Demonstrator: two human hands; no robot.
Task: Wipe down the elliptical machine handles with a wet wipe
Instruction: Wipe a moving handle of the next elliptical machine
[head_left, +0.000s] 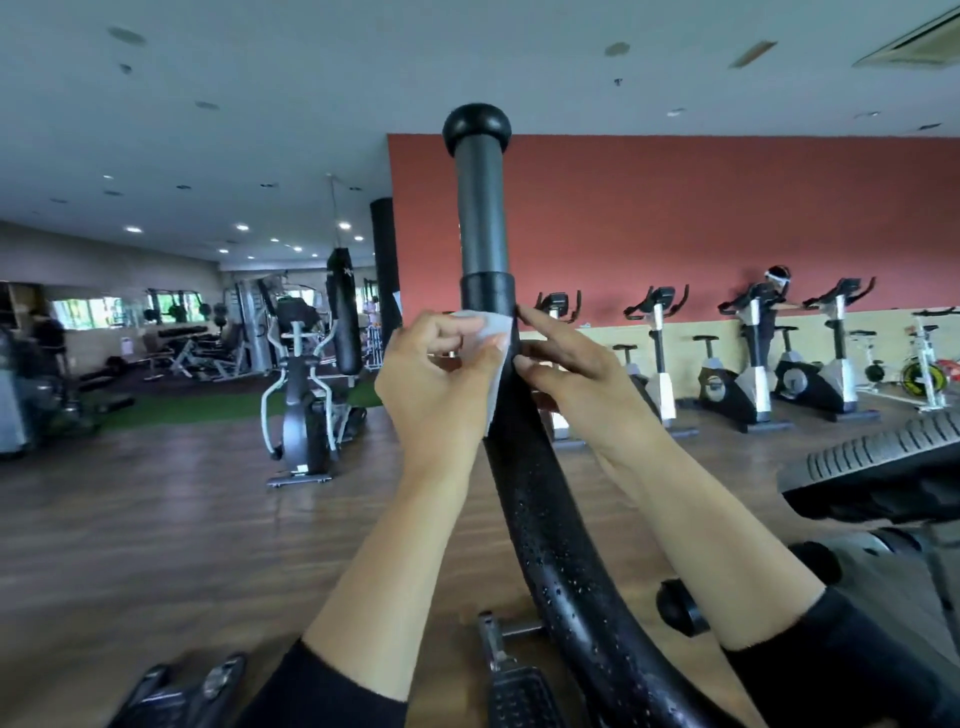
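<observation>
A black elliptical handle (480, 218) rises through the middle of the head view, with a round knob on top and a curved lower arm beaded with water drops. My left hand (441, 374) pinches a white wet wipe (491, 332) against the handle's left side, just under the black collar. My right hand (576, 379) lies on the handle's right side at the same height, its fingertips touching the bar; the wipe's far end is hidden there.
The machine's ribbed console edge (878, 457) juts in at right, with a second knob (680, 608) below. Foot pedals (519, 691) lie low. Another elliptical (304, 384) stands left on the wooden floor. Exercise bikes (748, 364) line the red wall, a person beside them.
</observation>
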